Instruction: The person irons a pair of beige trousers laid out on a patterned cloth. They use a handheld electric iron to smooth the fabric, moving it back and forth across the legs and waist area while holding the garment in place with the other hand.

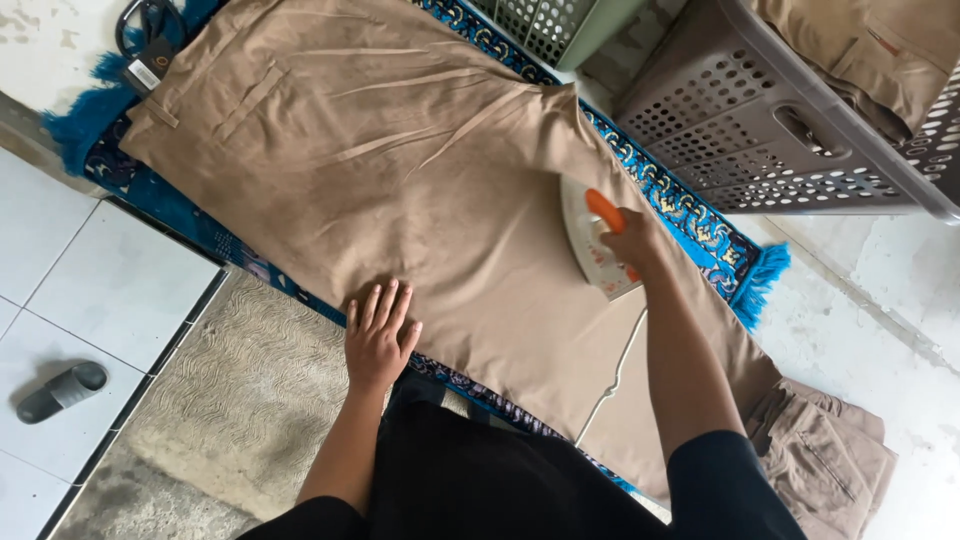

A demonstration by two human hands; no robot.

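A pair of tan trousers (380, 170) lies spread flat over a blue patterned rug (700, 225) on the floor. My right hand (632, 243) grips the orange handle of a white electric iron (592, 255), which rests on the trousers near their right side. The iron's white cord (612, 378) trails back toward me. My left hand (378, 335) lies flat on the near edge of the cloth, fingers spread, pressing it down.
A grey perforated laundry basket (760, 130) with tan garments stands at the upper right, a green basket (555, 30) behind it. More folded tan cloth (830, 455) lies at the lower right. A grey sandal (62, 390) sits on white tiles at the left, beside a beige mat (240, 400).
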